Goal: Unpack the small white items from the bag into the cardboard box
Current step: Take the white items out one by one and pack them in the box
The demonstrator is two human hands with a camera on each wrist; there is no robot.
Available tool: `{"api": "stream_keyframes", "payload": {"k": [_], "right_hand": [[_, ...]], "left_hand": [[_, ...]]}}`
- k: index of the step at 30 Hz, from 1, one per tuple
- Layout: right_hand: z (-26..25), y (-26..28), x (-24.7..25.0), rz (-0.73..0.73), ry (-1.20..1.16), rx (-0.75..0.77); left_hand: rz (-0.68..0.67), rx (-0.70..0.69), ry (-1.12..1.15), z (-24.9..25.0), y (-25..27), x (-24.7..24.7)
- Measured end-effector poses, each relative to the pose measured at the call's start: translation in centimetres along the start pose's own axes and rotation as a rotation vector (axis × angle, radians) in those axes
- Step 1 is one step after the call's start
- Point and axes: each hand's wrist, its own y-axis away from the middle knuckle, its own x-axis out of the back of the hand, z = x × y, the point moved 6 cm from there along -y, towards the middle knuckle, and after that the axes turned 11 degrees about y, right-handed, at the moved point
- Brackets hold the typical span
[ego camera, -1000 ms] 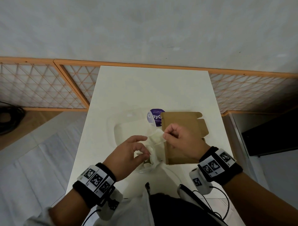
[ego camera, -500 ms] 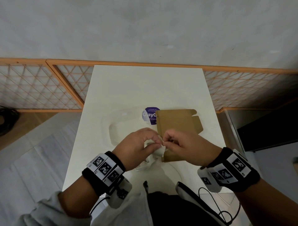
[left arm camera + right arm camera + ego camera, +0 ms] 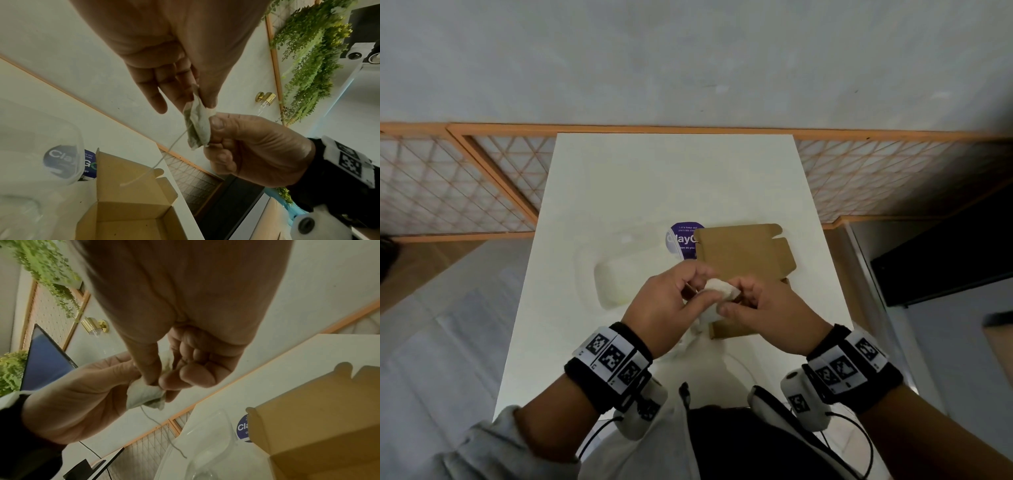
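Observation:
A small white tea bag with a thin string is pinched from both sides, by my left hand and my right hand. In the left wrist view the tea bag hangs above the open cardboard box, its string trailing down. The right wrist view shows my thumb and forefinger on the tea bag. The brown box lies just behind and under my hands, lid flap up. The clear plastic bag lies left of the box; more white items show below my hands.
A purple round sticker lies on the white table behind the box's left corner. An orange lattice railing runs behind the table. The table's right edge is close beside the box.
My left hand came out of the clear bag and joined the right hand. Both now pinch one tea bag, held slightly further right over the box's left edge.

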Motion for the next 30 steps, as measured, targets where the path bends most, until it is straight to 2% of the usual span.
{"api": "stream_keyframes", "payload": {"k": [7,12,16,19,24,30], "right_hand": [[1.7,-0.2,1.3,0.031,0.171,-0.047],[3.5,1.1,4.0,0.108,0.318,-0.077],[5.5,1.7,4.7,0.113,0.441,-0.112],[7.7,0.5,3.2,0.04,0.479,-0.124],[12.6,-4.4,-1.3,-0.087,0.525,-0.195],[15.2,-9.0,-4.4,-0.087,0.627,-0.331]], "left_hand": [[-0.001,0.125,0.013,-1.8,-0.5,0.1],[0.012,0.259,-0.078,-5.3,0.9,1.9],[0.002,0.368,-0.189,-8.4,2.9,3.1],[-0.005,0.457,-0.247,-10.1,4.3,3.6],[-0.036,0.529,-0.339,-11.7,5.7,3.8],[-0.038,0.596,-0.37,-12.8,6.8,4.2]]}}
